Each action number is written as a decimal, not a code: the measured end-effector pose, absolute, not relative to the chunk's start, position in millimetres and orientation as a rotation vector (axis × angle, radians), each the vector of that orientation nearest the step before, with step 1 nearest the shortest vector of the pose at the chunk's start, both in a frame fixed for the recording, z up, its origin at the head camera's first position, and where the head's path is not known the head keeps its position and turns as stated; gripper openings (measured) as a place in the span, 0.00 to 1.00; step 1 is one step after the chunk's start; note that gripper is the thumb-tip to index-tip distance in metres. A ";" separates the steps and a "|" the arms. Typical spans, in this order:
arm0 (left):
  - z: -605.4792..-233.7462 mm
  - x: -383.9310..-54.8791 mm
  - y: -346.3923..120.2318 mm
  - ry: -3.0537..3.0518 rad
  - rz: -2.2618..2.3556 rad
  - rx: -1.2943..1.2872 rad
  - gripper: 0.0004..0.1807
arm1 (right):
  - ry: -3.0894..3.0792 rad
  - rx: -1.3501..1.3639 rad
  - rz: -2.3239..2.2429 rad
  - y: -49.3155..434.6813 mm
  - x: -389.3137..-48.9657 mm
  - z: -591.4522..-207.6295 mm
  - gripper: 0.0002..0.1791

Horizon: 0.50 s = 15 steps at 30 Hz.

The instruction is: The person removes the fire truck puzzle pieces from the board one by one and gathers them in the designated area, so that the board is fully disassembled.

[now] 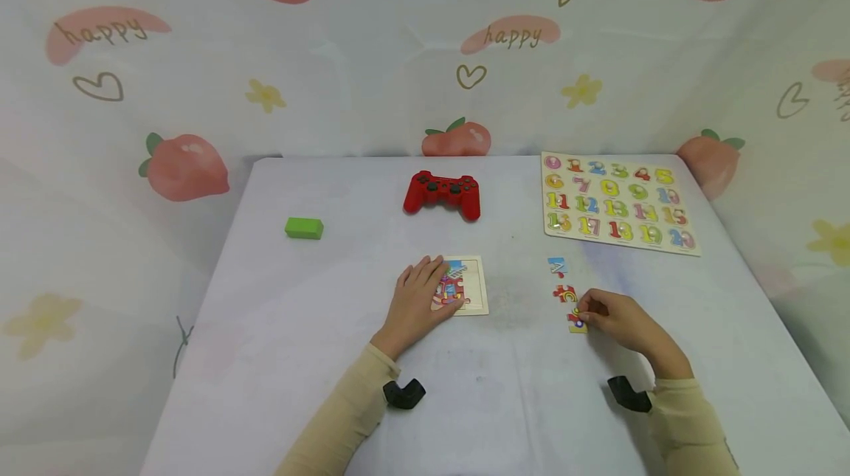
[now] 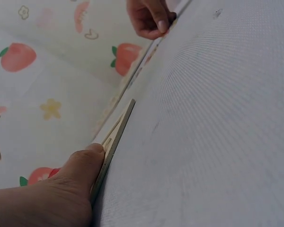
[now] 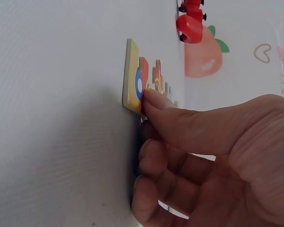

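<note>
My left hand (image 1: 413,306) rests on a small wooden jigsaw board (image 1: 479,285), its fingers spread over the left part. The board is partly filled with colourful pieces; its right side shows bare wood. The left wrist view has the left thumb (image 2: 83,165) lying on the board's edge. Over to the right, my right hand (image 1: 623,322) pinches a yellow, red and blue puzzle piece (image 3: 132,82) at the table surface. Its index fingertip is mostly hidden behind the thumb. Beyond that piece lie a red and yellow puzzle piece (image 1: 564,293) and a blue one (image 1: 558,265), in a line.
A red game controller (image 1: 441,194) lies at the back middle of the white table (image 1: 332,314). To the left is a green block (image 1: 304,228). A large number puzzle board (image 1: 617,203) covers the back right corner. Printed cloth (image 1: 372,55) hangs behind.
</note>
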<state>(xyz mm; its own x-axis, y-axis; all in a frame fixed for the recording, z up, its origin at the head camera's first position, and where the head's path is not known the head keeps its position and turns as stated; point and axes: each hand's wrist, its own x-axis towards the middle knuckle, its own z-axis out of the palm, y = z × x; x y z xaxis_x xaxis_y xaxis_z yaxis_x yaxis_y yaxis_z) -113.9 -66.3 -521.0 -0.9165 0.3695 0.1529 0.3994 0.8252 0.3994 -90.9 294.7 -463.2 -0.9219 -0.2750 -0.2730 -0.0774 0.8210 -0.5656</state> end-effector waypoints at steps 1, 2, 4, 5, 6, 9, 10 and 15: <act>-520.9 -114.1 -66.0 -2.942 -0.665 -0.616 0.41 | 2.659 -0.262 -0.804 294.4 -90.6 -463.5 0.03; -520.8 -114.3 -65.9 -2.951 -0.665 -0.612 0.41 | 2.657 -0.254 -0.800 294.2 -90.7 -463.8 0.03; -520.3 -114.6 -65.5 -2.951 -0.668 -0.608 0.41 | 2.655 -0.246 -0.798 293.3 -90.6 -463.0 0.04; -520.3 -114.7 -65.3 -2.953 -0.668 -0.605 0.41 | 2.657 -0.244 -0.789 292.5 -90.7 -462.0 0.05; -520.0 -114.7 -65.3 -2.959 -0.669 -0.601 0.41 | 2.660 -0.244 -0.783 291.8 -91.0 -461.1 0.05; -520.2 -114.7 -65.1 -2.957 -0.678 -0.595 0.42 | 2.681 -0.250 -0.767 288.5 -93.5 -456.2 0.06; -520.4 -114.6 -65.1 -2.951 -0.682 -0.595 0.42 | 2.688 -0.253 -0.765 286.9 -94.7 -454.4 0.06; -521.2 -113.6 -65.5 -2.914 -0.700 -0.598 0.40 | 2.745 -0.349 -0.834 266.2 -104.2 -449.3 0.05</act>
